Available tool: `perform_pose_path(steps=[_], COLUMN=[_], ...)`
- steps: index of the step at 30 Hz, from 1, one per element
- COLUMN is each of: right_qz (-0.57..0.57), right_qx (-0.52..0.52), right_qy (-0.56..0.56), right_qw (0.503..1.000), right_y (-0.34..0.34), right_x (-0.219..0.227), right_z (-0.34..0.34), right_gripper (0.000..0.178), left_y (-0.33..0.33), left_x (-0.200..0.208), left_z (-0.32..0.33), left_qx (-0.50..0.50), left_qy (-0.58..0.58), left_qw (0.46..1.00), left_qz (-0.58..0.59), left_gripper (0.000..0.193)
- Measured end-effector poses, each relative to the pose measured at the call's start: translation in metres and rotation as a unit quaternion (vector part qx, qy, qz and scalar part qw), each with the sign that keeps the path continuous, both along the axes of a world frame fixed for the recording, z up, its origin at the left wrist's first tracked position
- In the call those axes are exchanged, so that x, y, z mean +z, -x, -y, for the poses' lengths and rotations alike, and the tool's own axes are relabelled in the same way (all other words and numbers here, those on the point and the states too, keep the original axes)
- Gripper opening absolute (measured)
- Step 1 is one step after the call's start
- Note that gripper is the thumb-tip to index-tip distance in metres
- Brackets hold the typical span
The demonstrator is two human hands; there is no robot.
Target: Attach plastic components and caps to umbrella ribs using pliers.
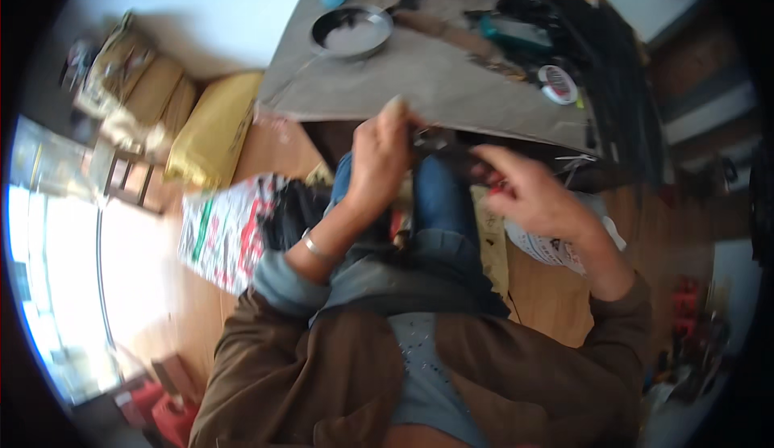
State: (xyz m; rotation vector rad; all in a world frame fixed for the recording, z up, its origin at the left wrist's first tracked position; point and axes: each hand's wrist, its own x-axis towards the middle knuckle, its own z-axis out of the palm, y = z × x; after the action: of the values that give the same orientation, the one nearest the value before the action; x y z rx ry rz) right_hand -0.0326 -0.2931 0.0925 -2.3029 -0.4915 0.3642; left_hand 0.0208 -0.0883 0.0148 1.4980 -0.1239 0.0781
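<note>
Over my lap, just below the table's front edge, my left hand (pixel 380 158) is closed with the thumb up. A small dark piece (pixel 432 138), blurred, shows beside its fingers; its kind cannot be made out. To the right, my right hand (pixel 532 194) is wrapped round a red-handled tool (pixel 498 185). Motion blur and the fingers hide most of this tool, and its dark front part points toward the left hand. Whether the tool touches the dark piece is unclear.
The grey-topped table (pixel 451 93) carries a metal bowl (pixel 351 32), a round white-and-red container (pixel 558 84), a teal box (pixel 516 35) and many black strips (pixel 617 85). Filled plastic bags (pixel 230 226) stand left of my legs. A yellow sack (pixel 214 129) lies farther left.
</note>
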Motion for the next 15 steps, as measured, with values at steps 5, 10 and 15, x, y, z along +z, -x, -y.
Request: perform_pose_path(steps=[5, 10, 15], right_qz=[-0.306, -0.541, -0.308], right_qx=[-0.072, -0.006, 0.024], right_qy=[-0.303, -0.516, -0.103], right_qw=[0.9, 0.664, 0.945], right_y=[0.015, 0.023, 0.0], right_x=[-0.026, -0.057, -0.036], right_z=[0.001, 0.006, 0.004], right_gripper=[0.037, 0.037, 0.022], left_y=[-0.002, 0.006, 0.004], left_x=[0.009, 0.005, 0.0], left_z=[-0.01, -0.016, -0.015], left_qx=[-0.074, -0.121, -0.089], left_qy=[0.071, 0.057, 0.03], left_qw=[0.995, 0.991, 0.996], left_qz=[0.003, -0.019, -0.001], left_gripper=[0.061, 0.067, 0.074])
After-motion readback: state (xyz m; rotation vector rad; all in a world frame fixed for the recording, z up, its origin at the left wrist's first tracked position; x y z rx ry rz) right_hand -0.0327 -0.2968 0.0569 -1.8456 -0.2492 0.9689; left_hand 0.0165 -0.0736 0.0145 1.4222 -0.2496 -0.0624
